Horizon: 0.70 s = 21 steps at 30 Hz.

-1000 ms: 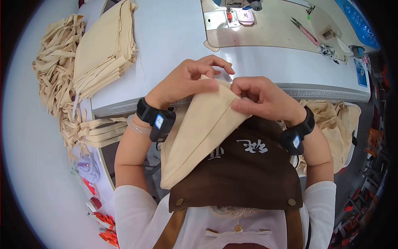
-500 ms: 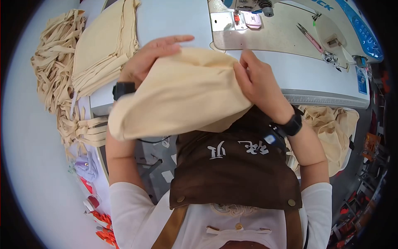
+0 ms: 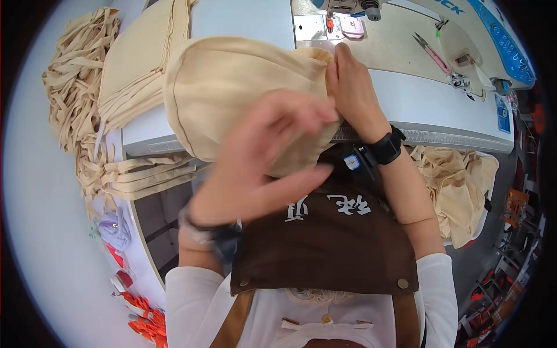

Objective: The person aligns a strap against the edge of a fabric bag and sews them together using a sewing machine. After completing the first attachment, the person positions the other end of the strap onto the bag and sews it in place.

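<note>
Over the white sewing table (image 3: 418, 98), cream canvas bag (image 3: 232, 87) bunched up, right hand (image 3: 351, 87) pinching its edge, blurred left hand (image 3: 261, 162) spread open against its underside

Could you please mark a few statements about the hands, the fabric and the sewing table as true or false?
1. The right hand grips the cream fabric piece at its edge. True.
2. The left hand is sharp and still. False: it is motion-blurred, in front of the fabric.
3. Pink-handled snips lie on the sewing machine bed. True.
4. The folded cream stack sits right of the machine. False: it lies to the left.
5. The apron is blue. False: brown.
</note>
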Tool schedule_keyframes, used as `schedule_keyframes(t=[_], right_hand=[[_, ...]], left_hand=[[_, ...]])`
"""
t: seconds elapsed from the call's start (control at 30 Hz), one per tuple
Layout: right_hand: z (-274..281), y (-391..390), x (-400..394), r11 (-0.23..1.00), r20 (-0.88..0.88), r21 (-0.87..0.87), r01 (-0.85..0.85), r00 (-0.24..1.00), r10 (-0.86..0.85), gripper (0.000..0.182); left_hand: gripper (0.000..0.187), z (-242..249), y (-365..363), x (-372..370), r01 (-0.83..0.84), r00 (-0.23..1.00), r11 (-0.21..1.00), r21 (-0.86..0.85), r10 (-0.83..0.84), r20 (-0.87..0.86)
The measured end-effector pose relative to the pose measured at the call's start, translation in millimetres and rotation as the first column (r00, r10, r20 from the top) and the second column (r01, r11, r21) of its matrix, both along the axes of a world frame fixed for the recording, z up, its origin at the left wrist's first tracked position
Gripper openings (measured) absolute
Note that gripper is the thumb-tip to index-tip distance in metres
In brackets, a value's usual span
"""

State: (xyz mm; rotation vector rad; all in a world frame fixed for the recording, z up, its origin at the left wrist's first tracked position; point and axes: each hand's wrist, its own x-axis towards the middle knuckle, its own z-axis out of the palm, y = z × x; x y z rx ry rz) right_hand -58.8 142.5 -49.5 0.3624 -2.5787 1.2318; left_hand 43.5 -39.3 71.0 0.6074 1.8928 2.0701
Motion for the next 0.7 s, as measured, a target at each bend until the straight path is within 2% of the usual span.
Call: schedule_keyframes(t=[0.07, 0.17, 0.37, 0.4, 0.6, 0.7], right_hand=[[2, 3, -3, 1.0, 0.021, 0.013, -0.003, 1.0, 0.003, 0.017], [11, 15, -4, 0.999, 0.172, -0.03, -0.042, 0.984, 0.046, 0.021], [34, 55, 1, 0.985, 0.256, 0.022, -0.171, 0.953, 0.16, 0.027], [34, 61, 2, 0.981, 0.176, 0.027, -0.19, 0.967, 0.183, 0.023], [27, 70, 4, 0.978, 0.183, 0.078, -0.195, 0.967, 0.178, 0.011], [29, 74, -11, 0.966, 0.408, -0.172, -0.191, 0.879, 0.246, 0.014]], left_hand=[[0.055, -79, 29, -23, -0.304, 0.92, 0.927, -0.222, 0.224, -0.321], [0.061, -117, 45, -44, -0.519, 0.794, 0.708, -0.479, 0.192, -0.577], [0.061, -117, 44, -49, -0.54, 0.769, 0.582, -0.608, 0.048, -0.637], [0.06, -116, 41, -51, -0.531, 0.775, 0.592, -0.606, 0.05, -0.63], [0.053, -108, 39, -61, -0.507, 0.795, 0.6, -0.619, 0.049, -0.604], [0.047, -107, 40, -66, -0.522, 0.79, 0.596, -0.611, 0.068, -0.609]])
